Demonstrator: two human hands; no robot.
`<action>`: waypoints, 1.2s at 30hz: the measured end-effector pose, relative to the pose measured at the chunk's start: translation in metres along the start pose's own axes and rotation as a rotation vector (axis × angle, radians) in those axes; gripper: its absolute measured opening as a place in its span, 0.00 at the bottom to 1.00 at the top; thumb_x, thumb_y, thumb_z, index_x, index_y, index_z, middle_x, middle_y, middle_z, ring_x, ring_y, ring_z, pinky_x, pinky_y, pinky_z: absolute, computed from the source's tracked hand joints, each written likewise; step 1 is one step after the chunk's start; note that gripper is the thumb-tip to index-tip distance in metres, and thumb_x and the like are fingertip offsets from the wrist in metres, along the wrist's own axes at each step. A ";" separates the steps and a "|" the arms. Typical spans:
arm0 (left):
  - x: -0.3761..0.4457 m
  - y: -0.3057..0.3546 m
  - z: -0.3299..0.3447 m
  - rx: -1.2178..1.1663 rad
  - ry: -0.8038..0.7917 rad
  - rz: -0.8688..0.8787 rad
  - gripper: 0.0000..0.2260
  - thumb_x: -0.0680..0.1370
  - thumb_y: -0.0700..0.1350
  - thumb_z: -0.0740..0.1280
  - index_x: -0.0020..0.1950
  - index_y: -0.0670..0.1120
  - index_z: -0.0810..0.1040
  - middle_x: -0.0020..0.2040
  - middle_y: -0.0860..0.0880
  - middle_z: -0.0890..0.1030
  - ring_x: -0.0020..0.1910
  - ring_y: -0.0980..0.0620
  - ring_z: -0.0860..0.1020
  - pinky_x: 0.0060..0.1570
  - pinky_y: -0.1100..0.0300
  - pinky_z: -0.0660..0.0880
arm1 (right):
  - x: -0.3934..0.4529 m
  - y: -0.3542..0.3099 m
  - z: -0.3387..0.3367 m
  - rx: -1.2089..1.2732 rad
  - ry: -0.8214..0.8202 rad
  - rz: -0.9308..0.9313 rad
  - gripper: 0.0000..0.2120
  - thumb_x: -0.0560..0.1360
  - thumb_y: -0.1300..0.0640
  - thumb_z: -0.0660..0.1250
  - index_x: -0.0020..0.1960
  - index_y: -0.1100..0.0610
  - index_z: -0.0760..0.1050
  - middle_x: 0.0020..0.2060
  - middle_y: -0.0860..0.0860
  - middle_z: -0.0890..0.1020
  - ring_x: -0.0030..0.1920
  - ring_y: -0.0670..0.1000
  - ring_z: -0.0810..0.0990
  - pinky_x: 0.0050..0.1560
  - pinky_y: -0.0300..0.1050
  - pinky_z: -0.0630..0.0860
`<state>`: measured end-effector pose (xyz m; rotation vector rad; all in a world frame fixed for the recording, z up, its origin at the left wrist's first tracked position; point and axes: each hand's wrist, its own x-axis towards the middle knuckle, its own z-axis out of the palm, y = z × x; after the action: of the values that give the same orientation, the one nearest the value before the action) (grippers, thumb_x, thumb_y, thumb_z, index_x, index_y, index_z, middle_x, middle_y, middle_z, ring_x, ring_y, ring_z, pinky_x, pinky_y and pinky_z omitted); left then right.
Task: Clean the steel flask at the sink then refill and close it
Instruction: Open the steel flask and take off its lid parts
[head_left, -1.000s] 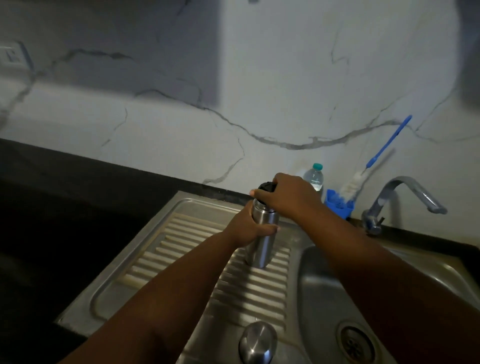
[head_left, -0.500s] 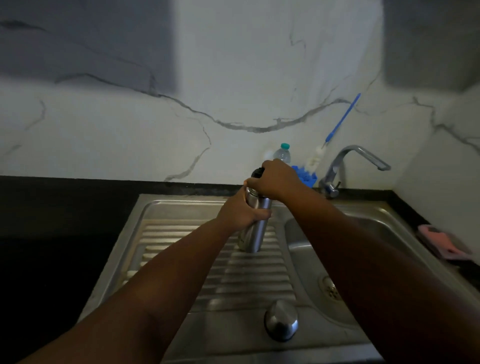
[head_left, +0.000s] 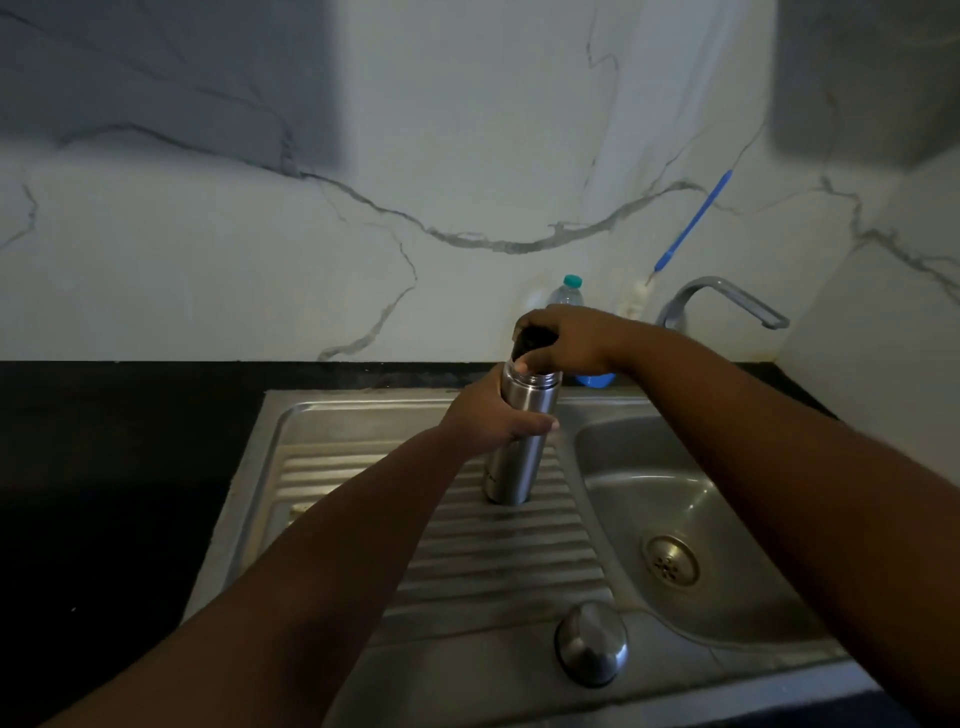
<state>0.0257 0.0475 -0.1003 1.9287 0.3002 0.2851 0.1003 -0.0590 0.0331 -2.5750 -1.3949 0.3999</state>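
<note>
The steel flask (head_left: 519, 447) stands upright on the ribbed drainboard (head_left: 498, 556) of the sink, just left of the basin (head_left: 675, 499). My left hand (head_left: 488, 415) grips the flask's body around its upper half. My right hand (head_left: 566, 340) grips the black stopper (head_left: 532, 340) at the flask's mouth from above; the stopper sits at or just above the steel neck, and I cannot tell if it is seated. A domed steel cap (head_left: 592, 642) rests on the drainboard's front edge.
The tap (head_left: 727, 299) reaches over the basin at the back right. Against the marble wall stand a plastic water bottle (head_left: 566, 291), a blue holder (head_left: 595, 379) and a blue-handled bottle brush (head_left: 691, 223). Black countertop (head_left: 119, 467) lies to the left. The drain (head_left: 672, 561) sits in the basin.
The view has swung right and tilted down, showing more of the basin. Both hands keep their hold on the flask and stopper; the stopper looks slightly higher above the neck.
</note>
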 end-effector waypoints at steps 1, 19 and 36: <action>0.000 -0.001 -0.001 -0.002 -0.010 -0.003 0.29 0.63 0.51 0.81 0.58 0.61 0.71 0.50 0.57 0.81 0.49 0.57 0.80 0.50 0.56 0.80 | -0.001 -0.001 -0.004 0.026 -0.053 -0.019 0.17 0.73 0.57 0.69 0.61 0.50 0.73 0.58 0.51 0.77 0.55 0.51 0.75 0.53 0.43 0.71; -0.005 0.000 -0.006 -0.027 -0.068 0.020 0.27 0.65 0.49 0.80 0.56 0.62 0.70 0.50 0.57 0.80 0.49 0.60 0.79 0.45 0.63 0.75 | -0.006 -0.025 -0.016 -0.103 -0.115 0.105 0.21 0.75 0.58 0.63 0.66 0.45 0.70 0.67 0.55 0.67 0.60 0.56 0.71 0.55 0.47 0.73; -0.003 -0.006 -0.005 -0.030 -0.077 0.036 0.34 0.62 0.53 0.80 0.64 0.57 0.71 0.53 0.56 0.81 0.51 0.58 0.80 0.52 0.55 0.79 | -0.007 -0.018 -0.007 0.200 -0.061 0.057 0.16 0.74 0.63 0.67 0.59 0.51 0.76 0.57 0.51 0.77 0.59 0.53 0.76 0.50 0.40 0.73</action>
<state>0.0208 0.0527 -0.1041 1.9117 0.2100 0.2373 0.0840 -0.0556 0.0459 -2.4622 -1.2337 0.5991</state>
